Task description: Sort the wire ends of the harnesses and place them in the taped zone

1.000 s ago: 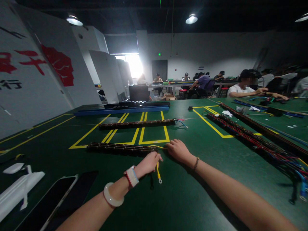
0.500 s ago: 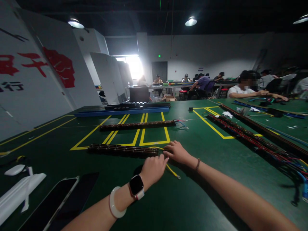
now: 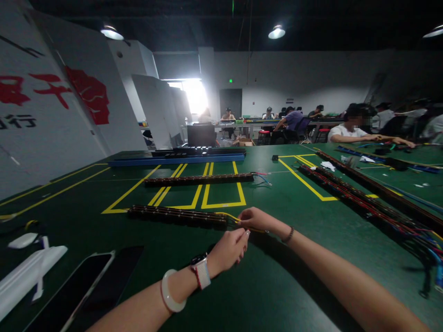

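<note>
Both hands at the terminal strip's (image 3: 178, 216) right end: right hand (image 3: 254, 218) pinches yellow wire (image 3: 232, 216); left hand (image 3: 230, 249) curled, contents unclear.

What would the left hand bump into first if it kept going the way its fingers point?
Probably the right hand, just beyond the left hand; the yellow wire runs there too, though depth is unclear.

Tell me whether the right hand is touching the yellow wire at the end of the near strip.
Touching. The head view shows the right hand pinching the yellow wire, which runs from its fingers to the near strip.
</note>
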{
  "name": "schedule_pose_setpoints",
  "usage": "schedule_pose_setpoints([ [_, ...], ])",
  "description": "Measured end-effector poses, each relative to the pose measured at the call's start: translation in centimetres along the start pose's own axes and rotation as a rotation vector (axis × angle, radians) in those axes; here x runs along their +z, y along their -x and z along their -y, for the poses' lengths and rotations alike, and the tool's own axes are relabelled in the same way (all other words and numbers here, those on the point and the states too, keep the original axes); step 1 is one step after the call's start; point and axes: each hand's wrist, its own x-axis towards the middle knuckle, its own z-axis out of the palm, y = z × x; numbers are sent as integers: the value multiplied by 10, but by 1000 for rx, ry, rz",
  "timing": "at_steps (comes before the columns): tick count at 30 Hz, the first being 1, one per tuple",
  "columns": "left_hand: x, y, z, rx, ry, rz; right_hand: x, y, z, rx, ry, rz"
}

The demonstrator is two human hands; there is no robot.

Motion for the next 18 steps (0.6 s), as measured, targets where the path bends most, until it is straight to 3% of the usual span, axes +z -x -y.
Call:
schedule_pose_setpoints([
  [5, 2, -11, 12, -145, 384, 39, 1, 8, 13, -106, 164, -64],
  [10, -1, -13, 12, -201, 703, -98, 8, 17, 35, -146, 652, -229],
  [18, -3, -14, 7, -258, 894, -137, 27, 26, 50, -277, 1072, -249],
])
